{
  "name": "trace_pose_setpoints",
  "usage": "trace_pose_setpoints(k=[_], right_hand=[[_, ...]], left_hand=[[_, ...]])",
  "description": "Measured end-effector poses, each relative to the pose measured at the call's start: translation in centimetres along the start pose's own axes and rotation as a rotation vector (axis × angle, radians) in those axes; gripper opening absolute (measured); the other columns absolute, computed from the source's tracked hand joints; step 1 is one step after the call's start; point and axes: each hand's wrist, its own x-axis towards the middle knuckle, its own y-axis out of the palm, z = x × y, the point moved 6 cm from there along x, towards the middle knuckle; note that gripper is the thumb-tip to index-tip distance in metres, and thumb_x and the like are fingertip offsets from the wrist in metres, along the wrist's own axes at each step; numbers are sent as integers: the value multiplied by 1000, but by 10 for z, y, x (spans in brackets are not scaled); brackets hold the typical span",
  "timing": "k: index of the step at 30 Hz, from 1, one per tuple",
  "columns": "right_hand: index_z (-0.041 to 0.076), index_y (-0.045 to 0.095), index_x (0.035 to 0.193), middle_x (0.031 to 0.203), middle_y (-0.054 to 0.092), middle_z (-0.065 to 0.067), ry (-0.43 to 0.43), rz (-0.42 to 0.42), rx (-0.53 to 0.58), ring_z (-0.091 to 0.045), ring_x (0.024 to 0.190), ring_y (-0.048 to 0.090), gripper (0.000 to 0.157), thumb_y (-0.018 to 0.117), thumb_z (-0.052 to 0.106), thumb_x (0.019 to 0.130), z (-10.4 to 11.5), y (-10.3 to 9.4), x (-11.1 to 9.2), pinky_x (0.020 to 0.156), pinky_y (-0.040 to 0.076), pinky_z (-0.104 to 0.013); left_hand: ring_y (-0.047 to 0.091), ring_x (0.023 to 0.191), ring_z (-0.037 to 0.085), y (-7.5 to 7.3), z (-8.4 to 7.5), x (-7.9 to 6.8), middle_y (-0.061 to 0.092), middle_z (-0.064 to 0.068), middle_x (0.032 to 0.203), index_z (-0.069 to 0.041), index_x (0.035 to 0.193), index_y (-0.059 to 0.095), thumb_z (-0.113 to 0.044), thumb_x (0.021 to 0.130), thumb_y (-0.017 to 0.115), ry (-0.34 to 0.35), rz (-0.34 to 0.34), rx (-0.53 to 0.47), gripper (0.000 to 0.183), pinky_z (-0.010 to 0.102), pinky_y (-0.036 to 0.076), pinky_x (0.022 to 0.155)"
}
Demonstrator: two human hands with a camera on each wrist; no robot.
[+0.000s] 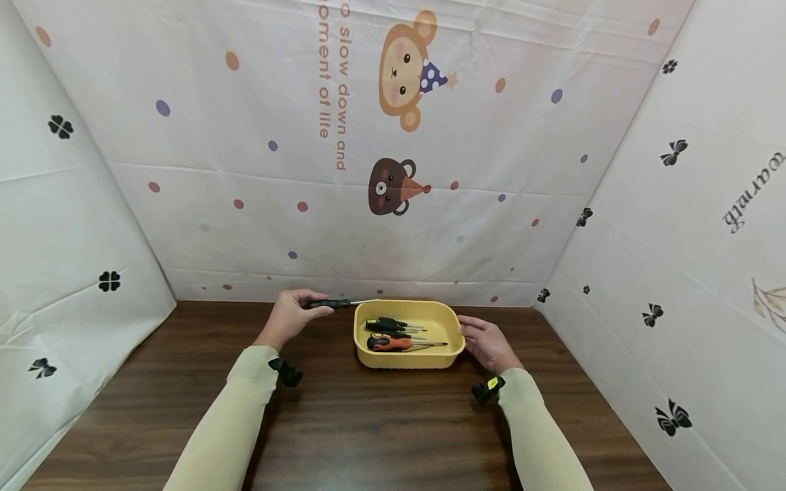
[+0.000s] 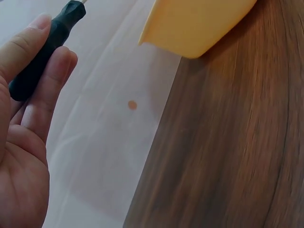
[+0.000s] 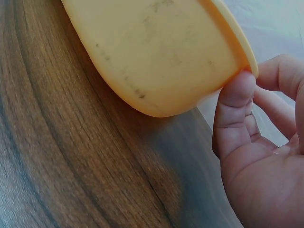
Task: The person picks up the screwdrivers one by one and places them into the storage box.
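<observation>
My left hand [image 1: 287, 319] grips a screwdriver [image 1: 329, 303] by its dark handle, thumb on one side and fingers on the other. Its thin metal shaft points right, with the tip by the back left corner of a yellow plastic bin [image 1: 405, 361]. My right hand [image 1: 489, 344] pinches the bin's right rim between thumb and fingers. Inside the bin lie an orange-and-black screwdriver [image 1: 385, 343] and black-handled screwdrivers [image 1: 384, 323], shafts pointing right. In the left wrist view the dark handle [image 2: 45, 52] rests between thumb and fingers; its shaft is mostly out of frame.
The bin stands on a dark wood-grain table [image 1: 368, 429], near its back edge. A white printed cloth [image 1: 295, 225] rises directly behind, and similar cloth [image 1: 663, 259] borders the right side. Both wrists wear small black devices [image 1: 286, 373].
</observation>
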Motion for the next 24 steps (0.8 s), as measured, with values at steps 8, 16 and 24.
trace_pose_setpoints(k=[8, 16, 24], right_hand=[[-4, 49, 148, 127, 70, -12, 16, -15, 0, -13, 91, 72, 48, 60, 5, 102, -1, 0, 1, 80, 61, -28], [-7, 45, 150, 128, 69, -12, -8, 7, 1, -12, 92, 72, 50, 59, 4, 103, 0, 1, 0, 80, 60, -27], [-5, 47, 149, 124, 71, -11, 4, -8, -10, -11, 89, 72, 50, 61, 5, 102, -1, 0, 1, 78, 60, -27]], left_hand=[[74, 88, 17, 21, 0, 10, 78, 9, 107, -17, 108, 82, -39, 77, 90, -21, 42, -63, 39, 30, 59, 74], [73, 88, 17, 35, -3, 17, 78, 9, 106, -16, 108, 81, -40, 77, 90, -52, 70, -43, 40, 34, 59, 75], [73, 93, 17, 52, -8, 24, 76, 11, 113, -13, 114, 80, -30, 85, 85, -47, 120, -7, 35, 33, 61, 79]])
